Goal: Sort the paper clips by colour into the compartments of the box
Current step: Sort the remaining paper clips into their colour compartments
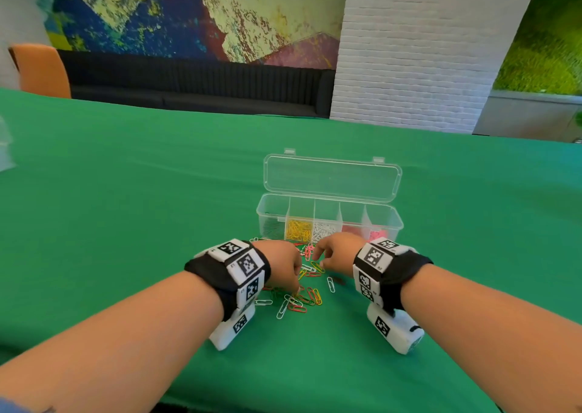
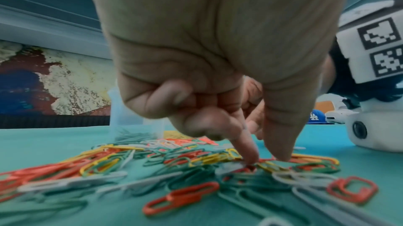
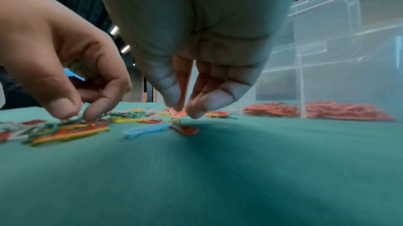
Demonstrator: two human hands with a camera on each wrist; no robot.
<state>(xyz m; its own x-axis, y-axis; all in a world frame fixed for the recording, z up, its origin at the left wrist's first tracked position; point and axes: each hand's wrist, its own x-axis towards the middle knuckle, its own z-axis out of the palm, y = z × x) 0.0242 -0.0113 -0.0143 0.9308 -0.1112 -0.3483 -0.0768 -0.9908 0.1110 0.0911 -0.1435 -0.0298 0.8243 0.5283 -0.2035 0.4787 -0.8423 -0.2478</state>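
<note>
Both hands are down in the pile of paper clips point(image 1: 302, 290), a loose scatter of red, green, yellow, white and pink wire loops on the green tablecloth point(image 1: 126, 192), just on the near side of the box point(image 1: 329, 220). The left hand point(image 1: 283, 267) has its outer fingers curled into the palm while forefinger and thumb point(image 2: 281, 131) point down, their tips pressing into the tangle at a red clip; whether anything is actually pinched, I cannot tell. The right hand point(image 1: 337, 252) hangs over the far part of the pile, fingertips point(image 3: 196, 107) bunched together and touching down by a pink clip; a grip there cannot be confirmed either. A single white clip point(image 1: 330, 284) lies apart, just beside the right wrist.

The box is clear plastic, lid point(image 1: 332, 176) standing open behind it, five compartments in a row: green in the leftmost, then yellow, white, red, and pink at the right end. Each wristband point(image 1: 242, 271) carries black-and-white square code markers. In the left wrist view a blue cap point(image 2: 316, 117) with a white "LA" logo sits far off.
</note>
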